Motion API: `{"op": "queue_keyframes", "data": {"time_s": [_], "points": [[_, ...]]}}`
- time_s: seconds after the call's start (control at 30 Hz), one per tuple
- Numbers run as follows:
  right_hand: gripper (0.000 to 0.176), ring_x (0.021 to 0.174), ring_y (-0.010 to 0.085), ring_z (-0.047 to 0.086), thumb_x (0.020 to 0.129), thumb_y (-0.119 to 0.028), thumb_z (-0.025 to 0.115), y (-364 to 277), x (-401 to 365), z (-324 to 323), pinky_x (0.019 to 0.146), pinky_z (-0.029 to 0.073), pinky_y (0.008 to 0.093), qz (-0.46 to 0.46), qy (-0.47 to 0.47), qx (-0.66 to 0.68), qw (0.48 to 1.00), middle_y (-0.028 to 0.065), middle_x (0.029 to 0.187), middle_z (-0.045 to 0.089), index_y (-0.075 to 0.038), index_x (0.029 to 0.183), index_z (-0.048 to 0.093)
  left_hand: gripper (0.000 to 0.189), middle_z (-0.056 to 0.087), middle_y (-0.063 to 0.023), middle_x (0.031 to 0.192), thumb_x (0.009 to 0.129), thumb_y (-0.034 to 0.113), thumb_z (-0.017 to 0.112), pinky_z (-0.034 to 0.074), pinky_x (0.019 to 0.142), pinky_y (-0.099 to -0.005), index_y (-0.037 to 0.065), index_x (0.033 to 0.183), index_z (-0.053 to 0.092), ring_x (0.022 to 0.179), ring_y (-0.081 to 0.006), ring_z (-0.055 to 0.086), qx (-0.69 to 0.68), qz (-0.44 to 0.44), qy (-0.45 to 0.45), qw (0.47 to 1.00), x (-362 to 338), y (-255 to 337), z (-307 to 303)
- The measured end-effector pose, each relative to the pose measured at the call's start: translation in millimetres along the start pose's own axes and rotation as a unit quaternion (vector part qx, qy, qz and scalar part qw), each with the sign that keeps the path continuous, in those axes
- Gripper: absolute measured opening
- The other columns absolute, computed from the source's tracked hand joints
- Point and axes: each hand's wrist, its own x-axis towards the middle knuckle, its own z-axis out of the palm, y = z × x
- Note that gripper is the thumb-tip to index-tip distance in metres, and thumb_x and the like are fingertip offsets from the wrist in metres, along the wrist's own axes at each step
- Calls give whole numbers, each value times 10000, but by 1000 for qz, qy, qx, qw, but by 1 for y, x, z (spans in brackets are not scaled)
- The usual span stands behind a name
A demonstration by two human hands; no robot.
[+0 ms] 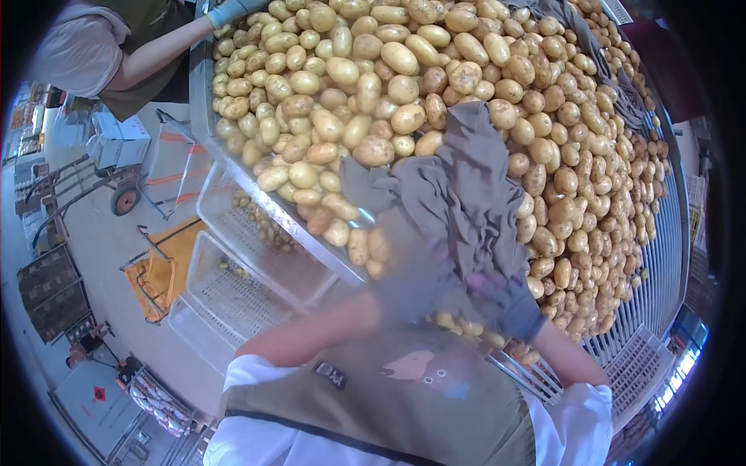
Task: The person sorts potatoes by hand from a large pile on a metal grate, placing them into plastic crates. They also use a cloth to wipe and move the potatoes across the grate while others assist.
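Note:
A long, crumpled grey-brown cloth [474, 186] lies over a large heap of potatoes [404, 58] and runs down toward my body. My right hand [509, 307], in a grey glove with pinkish fingers, grips the near end of this cloth. Beside it my left hand [416, 283], also gloved, is at the cloth's left edge. Motion smears its fingers, so their hold cannot be made out. Several potatoes show just below my hands, close to my apron [388, 388].
A metal rim [272, 210] edges the sorting table, with slatted bars [660, 256] at right. Plastic crates [225, 272] stand below on the left. Another person's gloved hand [233, 11] rests at the top left. A hand cart's wheel [126, 199] and an orange folding frame [165, 268] are on the floor.

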Motion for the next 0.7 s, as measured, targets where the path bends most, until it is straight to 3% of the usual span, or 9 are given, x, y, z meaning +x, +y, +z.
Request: {"op": "queue_keyframes", "data": {"time_s": [0.03,0.07,0.23,0.3,0.37,0.47,0.53,0.6,0.7], "points": [[548,1420,276,345,796,-280,680,4,12,-9,1167,189,566,20,-49,14,999,-19,1530,387,-277,1333,577,574,511,-168,1368,860,314,562,237,1152,-570,100,1389,498,1336,-340,419,6,3,7,1000,5,-9,4],[509,1408,283,364,748,-222,679,7,25,-5,1164,183,570,76,46,22,996,-11,1509,431,-249,1255,641,547,529,-165,1338,862,292,556,273,1140,-540,94,1371,517,1315,-338,441,-1,2,60,998,14,-26,13],[260,1309,311,477,827,-210,615,21,60,-103,1126,285,551,86,129,21,988,31,1406,538,-104,1057,670,491,578,-154,1248,847,216,578,381,1065,-485,94,1323,574,1232,-340,515,30,-33,157,987,19,-26,-40],[233,1247,349,524,869,-193,589,7,35,-143,1090,367,512,244,252,260,900,113,1348,563,-61,1052,647,547,593,-145,1230,777,230,656,419,1012,-482,109,1307,600,1181,-341,546,-49,-6,351,935,5,-9,-67],[272,1153,380,578,879,-212,591,-18,4,-175,1026,437,485,204,334,265,881,195,1258,591,-45,1091,625,600,594,-147,1227,745,242,681,419,1011,-485,121,1326,589,1183,-337,543,-102,23,360,927,1,20,-110],[344,1077,345,595,930,-282,517,-60,-98,-161,951,460,456,370,450,75,809,146,1120,607,-16,1141,573,703,578,-149,1248,693,266,716,415,1010,-493,125,1363,556,1192,-338,531,-171,79,329,925,9,47,-128],[286,972,263,603,914,-233,550,-67,-132,-200,844,503,395,252,525,-34,812,133,1046,612,-18,1100,586,751,561,-150,1273,673,278,727,411,1010,-497,118,1381,536,1200,-342,522,-187,112,293,931,20,65,-136],[258,919,222,607,906,-208,566,-64,-150,-225,791,525,365,187,551,-89,808,126,1009,614,-19,1080,593,736,503,-163,1346,667,274,727,405,1008,-509,64,1344,530,1213,-362,504,-274,275,295,873,35,89,-149],[210,905,227,637,911,-113,505,-35,-156,-257,814,531,343,429,554,-357,617,123,986,663,4,1010,648,667,426,-173,1429,678,296,727,396,1018,-501,54,1273,548,1237,-378,480,-278,291,308,862,60,122,-163]]}}
